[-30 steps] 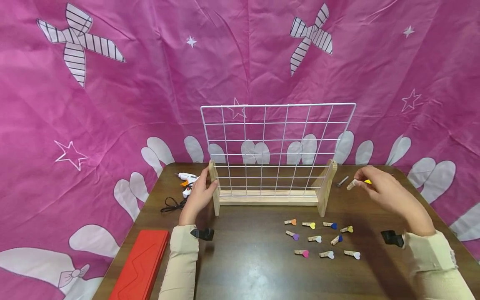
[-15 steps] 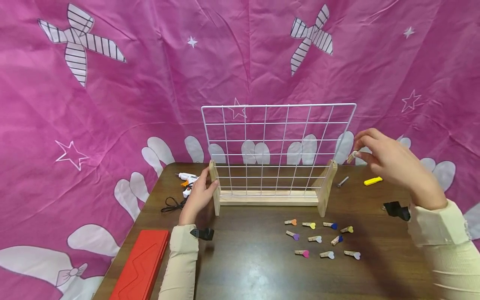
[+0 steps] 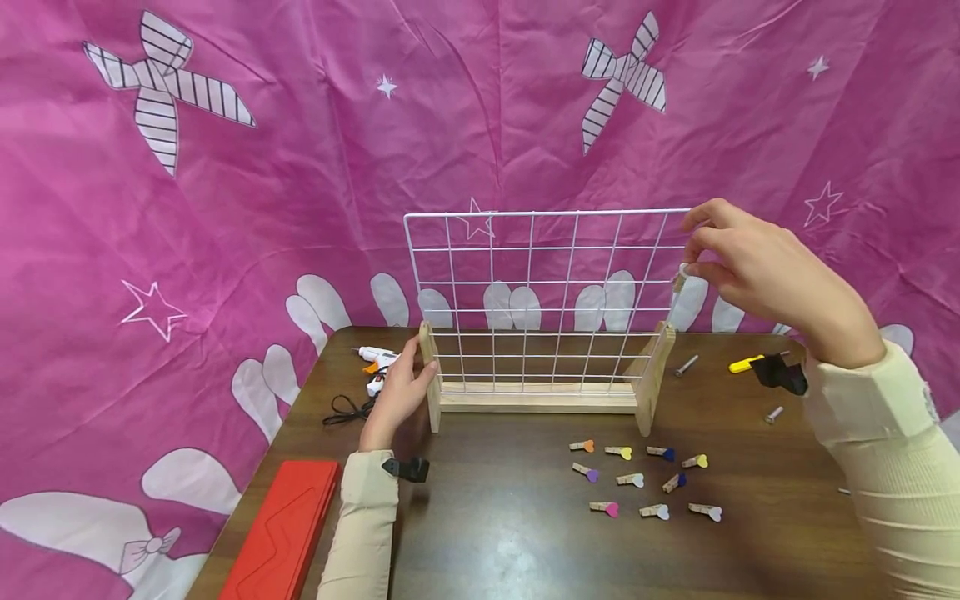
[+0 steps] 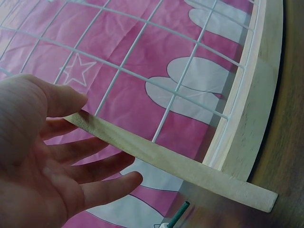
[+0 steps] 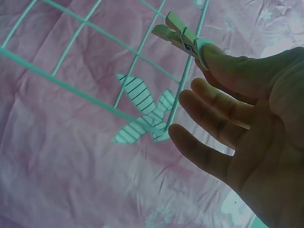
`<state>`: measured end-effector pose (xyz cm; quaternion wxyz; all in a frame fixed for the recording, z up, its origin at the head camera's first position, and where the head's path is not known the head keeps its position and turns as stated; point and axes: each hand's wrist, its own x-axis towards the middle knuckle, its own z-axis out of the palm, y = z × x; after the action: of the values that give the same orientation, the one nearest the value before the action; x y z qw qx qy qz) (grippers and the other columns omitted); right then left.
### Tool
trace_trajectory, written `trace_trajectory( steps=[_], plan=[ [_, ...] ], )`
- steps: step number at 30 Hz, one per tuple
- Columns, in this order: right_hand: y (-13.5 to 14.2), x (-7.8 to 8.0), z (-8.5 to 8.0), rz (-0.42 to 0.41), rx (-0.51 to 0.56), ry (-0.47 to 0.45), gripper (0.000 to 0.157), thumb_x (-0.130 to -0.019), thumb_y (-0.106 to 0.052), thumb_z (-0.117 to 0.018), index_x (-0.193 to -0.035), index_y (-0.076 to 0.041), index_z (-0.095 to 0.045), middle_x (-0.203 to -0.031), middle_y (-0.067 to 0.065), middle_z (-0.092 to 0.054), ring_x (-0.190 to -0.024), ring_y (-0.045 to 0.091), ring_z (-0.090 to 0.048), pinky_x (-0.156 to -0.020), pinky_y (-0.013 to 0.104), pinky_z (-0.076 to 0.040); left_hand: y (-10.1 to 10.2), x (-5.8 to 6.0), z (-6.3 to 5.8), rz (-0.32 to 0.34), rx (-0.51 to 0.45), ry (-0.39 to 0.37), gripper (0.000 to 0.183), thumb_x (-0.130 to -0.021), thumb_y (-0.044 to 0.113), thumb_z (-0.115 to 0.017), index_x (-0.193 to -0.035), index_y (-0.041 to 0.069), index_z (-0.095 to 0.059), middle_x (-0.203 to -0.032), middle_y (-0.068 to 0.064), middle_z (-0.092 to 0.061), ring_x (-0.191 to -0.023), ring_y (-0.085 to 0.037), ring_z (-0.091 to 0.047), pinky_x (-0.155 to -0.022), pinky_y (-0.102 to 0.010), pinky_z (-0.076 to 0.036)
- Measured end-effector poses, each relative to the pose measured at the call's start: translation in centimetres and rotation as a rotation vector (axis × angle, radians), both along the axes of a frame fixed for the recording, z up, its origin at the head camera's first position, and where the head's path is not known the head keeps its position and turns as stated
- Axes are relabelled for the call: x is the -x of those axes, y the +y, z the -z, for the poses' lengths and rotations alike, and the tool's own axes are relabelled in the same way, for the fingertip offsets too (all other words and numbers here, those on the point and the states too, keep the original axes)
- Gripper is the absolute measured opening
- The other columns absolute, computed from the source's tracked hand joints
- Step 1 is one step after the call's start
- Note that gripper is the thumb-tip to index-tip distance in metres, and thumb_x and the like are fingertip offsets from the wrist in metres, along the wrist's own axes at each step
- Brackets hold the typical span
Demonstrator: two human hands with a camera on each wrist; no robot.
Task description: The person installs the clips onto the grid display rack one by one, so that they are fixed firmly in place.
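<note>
A white wire grid (image 3: 532,213) stands upright in a pale wooden stand (image 3: 540,403). My left hand (image 3: 397,392) holds the stand's left upright (image 4: 156,154), thumb on one face and fingers on the other. At the grid's right edge, my right hand (image 3: 772,267) pinches a small wooden clothespin (image 5: 183,34) by its white decorated end between thumb and forefinger. The pin's wooden tips point towards the grid; whether they touch the wire I cannot tell. Several heart-topped clothespins (image 3: 630,480) in various colours lie on the table in front of the stand.
Left of the stand lie a white glue gun (image 3: 377,357) and its black cable (image 3: 348,410). A red case (image 3: 281,529) is at the front left. On the right are a bolt (image 3: 686,365), a yellow-handled tool (image 3: 746,364) and another bolt (image 3: 774,414).
My right hand has risen from near the tabletop with the clothespin and moved left to the grid's upper right edge. The left hand has stayed on the upright.
</note>
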<state>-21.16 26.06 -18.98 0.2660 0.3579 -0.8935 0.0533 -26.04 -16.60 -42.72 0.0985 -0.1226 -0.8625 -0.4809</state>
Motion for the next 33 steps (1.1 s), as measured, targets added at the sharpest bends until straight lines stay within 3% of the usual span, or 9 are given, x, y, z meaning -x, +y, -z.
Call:
trace_trajectory(
  steps=[10, 15, 24, 33],
  plan=[
    [-2.4, 0.7, -1.5, -0.077, -0.013, -0.005, 0.016, -0.075, 0.007, -0.065, -0.079, -0.009, -0.062, -0.108, 0.008, -0.055, -0.088, 0.023, -0.054, -0.069, 0.041, -0.043, 0.1, -0.3, 0.0, -0.023, -0.013, 0.001, 0.051, -0.093, 0.014, -0.054, -0.139, 0.004, -0.033, -0.122, -0.024, -0.053, -0.107, -0.033, -0.056, -0.085, -0.046, -0.049],
    [-4.2, 1.0, -2.9, -0.072, -0.044, -0.026, 0.012, -0.079, 0.006, -0.060, -0.080, -0.006, -0.063, -0.108, 0.010, -0.055, -0.094, 0.025, -0.051, -0.069, 0.044, -0.044, 0.1, -0.2, -0.1, -0.033, -0.020, 0.008, 0.050, -0.093, 0.012, -0.054, -0.138, 0.004, -0.034, -0.120, -0.024, -0.055, -0.105, -0.032, -0.056, -0.085, -0.045, -0.049],
    [-7.3, 1.7, -5.0, -0.081, -0.044, -0.044, 0.006, -0.083, 0.000, -0.060, -0.083, -0.005, -0.062, -0.109, 0.007, -0.055, -0.095, 0.023, -0.049, -0.065, 0.039, -0.043, 0.6, -0.2, 0.1, -0.062, -0.039, 0.003, 0.049, -0.092, 0.010, -0.055, -0.137, 0.005, -0.036, -0.118, -0.022, -0.057, -0.104, -0.031, -0.057, -0.085, -0.044, -0.049],
    [-9.7, 2.7, -6.7, -0.096, -0.031, -0.042, 0.005, -0.083, 0.000, -0.060, -0.081, -0.003, -0.062, -0.106, 0.007, -0.056, -0.093, 0.025, -0.047, -0.071, 0.042, -0.041, 0.7, 0.1, 0.2, -0.058, -0.060, 0.016, 0.047, -0.092, 0.007, -0.055, -0.135, 0.005, -0.037, -0.118, -0.023, -0.057, -0.107, -0.031, -0.055, -0.087, -0.045, -0.048]
  ],
)
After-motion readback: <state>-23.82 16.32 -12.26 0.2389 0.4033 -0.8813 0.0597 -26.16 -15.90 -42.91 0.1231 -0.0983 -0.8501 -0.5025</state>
